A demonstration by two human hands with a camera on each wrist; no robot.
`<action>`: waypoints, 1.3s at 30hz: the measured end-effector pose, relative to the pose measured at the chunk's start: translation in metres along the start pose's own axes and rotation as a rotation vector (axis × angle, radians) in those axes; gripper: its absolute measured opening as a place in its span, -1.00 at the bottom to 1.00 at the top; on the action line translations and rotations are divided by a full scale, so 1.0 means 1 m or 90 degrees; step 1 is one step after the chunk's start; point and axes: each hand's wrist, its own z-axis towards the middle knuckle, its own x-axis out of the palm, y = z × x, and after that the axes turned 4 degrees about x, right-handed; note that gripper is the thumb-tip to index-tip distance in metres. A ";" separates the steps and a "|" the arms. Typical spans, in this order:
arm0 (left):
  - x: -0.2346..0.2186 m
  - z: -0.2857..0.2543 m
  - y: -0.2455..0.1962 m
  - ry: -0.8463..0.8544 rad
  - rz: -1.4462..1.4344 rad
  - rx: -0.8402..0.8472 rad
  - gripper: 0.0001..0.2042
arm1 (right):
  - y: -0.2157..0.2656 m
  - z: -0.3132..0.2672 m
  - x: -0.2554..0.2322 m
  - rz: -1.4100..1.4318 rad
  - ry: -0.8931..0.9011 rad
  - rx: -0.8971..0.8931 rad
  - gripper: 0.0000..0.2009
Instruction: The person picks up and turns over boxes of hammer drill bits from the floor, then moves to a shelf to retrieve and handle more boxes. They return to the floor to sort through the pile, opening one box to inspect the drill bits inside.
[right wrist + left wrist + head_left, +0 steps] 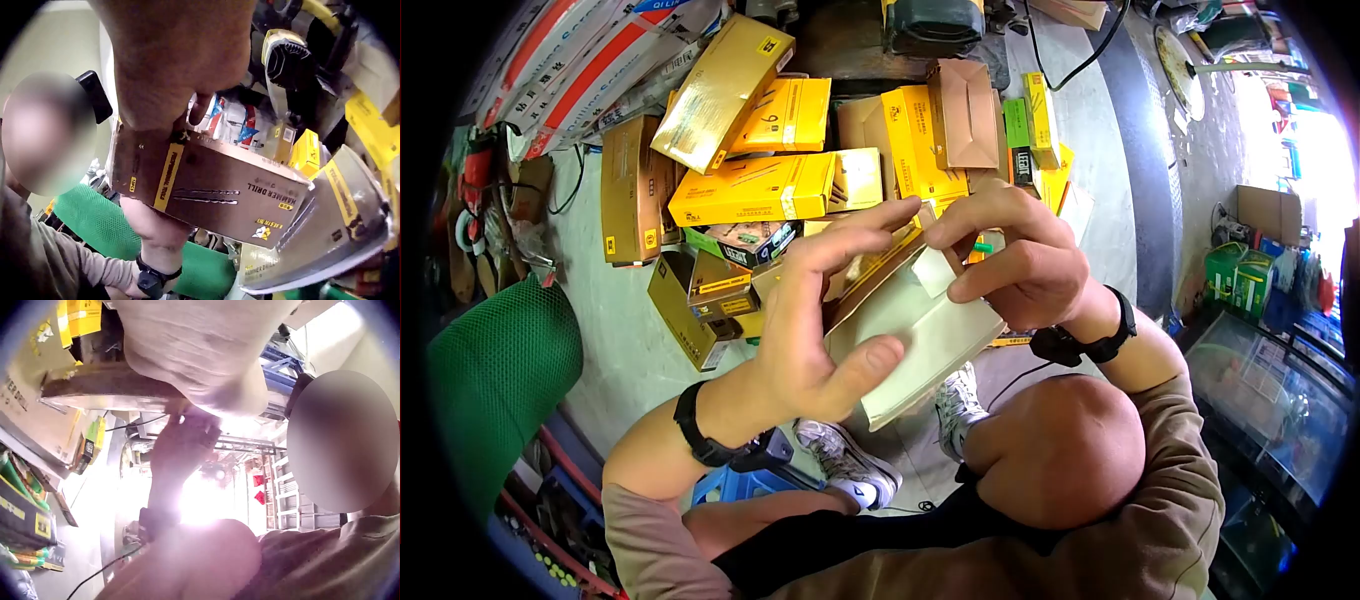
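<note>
In the head view a cardboard hammer drill box [940, 325] is held up above the lap, pale inner side facing up. My left hand [805, 335] grips its left side, thumb lying across the pale face and fingers beyond the far edge. At the upper end my right hand [1030, 265] pinches a small white flap [933, 272] between thumb and fingers. The right wrist view shows the box's printed brown side [219, 194] with a yellow stripe and drill bits, and a wide lid panel [331, 212] swung out from it.
A pile of yellow boxes [750, 188] and brown boxes [635, 185] lies on the floor ahead. Left stands a green mesh roll [505, 365], right a glass case [1270, 400]. A blue stool [745, 480] is below. At the top sits a black-and-yellow case [935, 25].
</note>
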 end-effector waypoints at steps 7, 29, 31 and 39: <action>0.004 0.000 0.003 0.032 -0.113 -0.052 -0.46 | -0.009 -0.005 0.001 -0.055 0.000 -0.083 -0.81; 0.006 0.000 0.007 -0.003 -0.084 -0.047 -0.69 | 0.003 -0.005 -0.001 -0.056 0.001 0.000 -0.62; 0.007 0.002 0.019 -0.053 -0.147 0.005 -0.71 | -0.004 -0.009 0.003 -0.019 -0.022 -0.047 -0.60; -0.008 0.003 0.022 0.003 -0.047 0.018 -0.73 | 0.003 0.002 -0.004 -0.089 0.014 -0.004 -0.58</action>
